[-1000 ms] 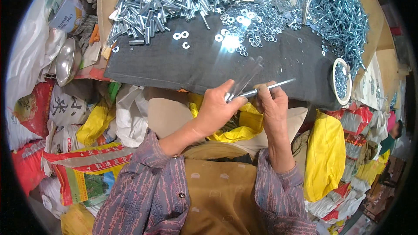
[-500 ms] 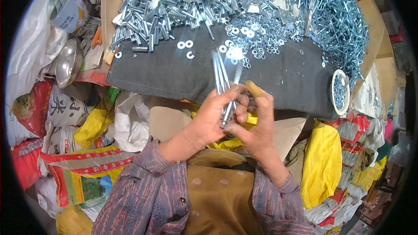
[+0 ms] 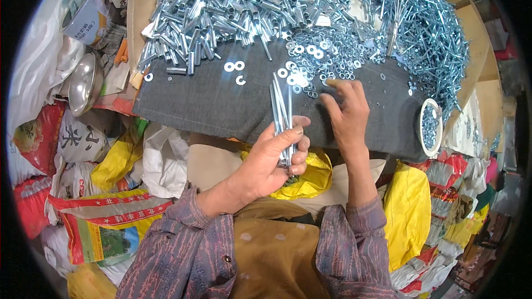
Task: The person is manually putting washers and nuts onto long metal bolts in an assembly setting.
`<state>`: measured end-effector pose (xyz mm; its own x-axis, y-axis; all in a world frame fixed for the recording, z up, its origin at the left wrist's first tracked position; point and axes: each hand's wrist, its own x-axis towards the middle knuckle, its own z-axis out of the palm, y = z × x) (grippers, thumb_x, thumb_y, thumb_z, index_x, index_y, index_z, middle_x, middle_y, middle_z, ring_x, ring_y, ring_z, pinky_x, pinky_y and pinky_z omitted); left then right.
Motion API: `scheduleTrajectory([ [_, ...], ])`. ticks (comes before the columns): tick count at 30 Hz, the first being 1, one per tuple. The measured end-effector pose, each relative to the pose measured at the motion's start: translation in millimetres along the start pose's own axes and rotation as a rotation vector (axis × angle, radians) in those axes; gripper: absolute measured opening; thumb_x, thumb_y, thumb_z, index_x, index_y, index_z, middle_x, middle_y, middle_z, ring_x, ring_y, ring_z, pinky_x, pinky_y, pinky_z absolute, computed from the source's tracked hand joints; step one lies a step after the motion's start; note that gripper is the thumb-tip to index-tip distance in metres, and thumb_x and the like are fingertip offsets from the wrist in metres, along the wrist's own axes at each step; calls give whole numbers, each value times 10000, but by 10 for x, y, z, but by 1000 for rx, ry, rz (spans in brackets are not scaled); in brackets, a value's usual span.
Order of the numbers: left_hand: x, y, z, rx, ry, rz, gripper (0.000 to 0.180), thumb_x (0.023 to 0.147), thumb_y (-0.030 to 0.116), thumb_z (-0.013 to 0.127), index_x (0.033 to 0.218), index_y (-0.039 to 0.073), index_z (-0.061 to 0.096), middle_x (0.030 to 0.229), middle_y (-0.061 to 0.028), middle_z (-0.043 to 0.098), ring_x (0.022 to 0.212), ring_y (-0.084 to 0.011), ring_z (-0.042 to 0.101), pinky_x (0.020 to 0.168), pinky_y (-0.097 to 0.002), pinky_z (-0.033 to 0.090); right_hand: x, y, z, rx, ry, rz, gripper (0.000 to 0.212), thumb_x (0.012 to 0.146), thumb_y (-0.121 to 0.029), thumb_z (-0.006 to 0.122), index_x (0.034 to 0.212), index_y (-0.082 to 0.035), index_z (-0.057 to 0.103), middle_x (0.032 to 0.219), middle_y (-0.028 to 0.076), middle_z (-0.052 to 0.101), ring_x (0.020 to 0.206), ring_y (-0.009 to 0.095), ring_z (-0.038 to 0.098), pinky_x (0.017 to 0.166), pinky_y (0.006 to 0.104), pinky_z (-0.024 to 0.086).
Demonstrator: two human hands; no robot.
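Note:
My left hand [image 3: 265, 161] is closed round a bundle of thin silver metal rods [image 3: 281, 105], which stick up beyond the fingers. Apart from it, my right hand [image 3: 351, 115] reaches over the dark cloth [image 3: 199, 98], thumb and forefinger spread and nothing seen between them. Its fingertips are close to the lower edge of a heap of small ring washers [image 3: 327, 50]. Larger flat washers [image 3: 298, 79] lie just left of those fingertips. A few more flat washers [image 3: 229, 67] rest farther left on the cloth.
Short metal tubes [image 3: 221, 8] are heaped at the back left, long thin rods [image 3: 432, 39] at the back right. A white-rimmed round container [image 3: 429, 127] of small metal parts stands at the right edge. Yellow bags [image 3: 408, 210] and a metal bowl [image 3: 85, 84] flank the work surface.
My right hand has left the rod bundle and moved up and right toward the washers, its fingers now spread. My left hand keeps the rods, nearly in place.

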<state>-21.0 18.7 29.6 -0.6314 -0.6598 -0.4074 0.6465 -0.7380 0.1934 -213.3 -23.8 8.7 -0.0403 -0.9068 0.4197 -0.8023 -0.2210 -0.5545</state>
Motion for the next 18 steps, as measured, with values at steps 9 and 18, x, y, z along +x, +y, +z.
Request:
scheduleTrajectory([
  [9,-5,-8,-70,61,-42,-125,277,978,255,527,1166,58,471,744,-39,482,517,-52,408,383,-162,279,271,273,80,-251,30,-231,150,770,-86,687,902,-91,615,909,86,533,879,278,539,720,381,469],
  [18,112,-88,-161,593,104,61,154,923,191,603,961,55,542,672,-11,529,482,-25,404,387,-172,269,118,369,-72,-371,-25,-172,122,818,-85,640,872,-50,536,897,117,536,880,312,538,719,397,458],
])
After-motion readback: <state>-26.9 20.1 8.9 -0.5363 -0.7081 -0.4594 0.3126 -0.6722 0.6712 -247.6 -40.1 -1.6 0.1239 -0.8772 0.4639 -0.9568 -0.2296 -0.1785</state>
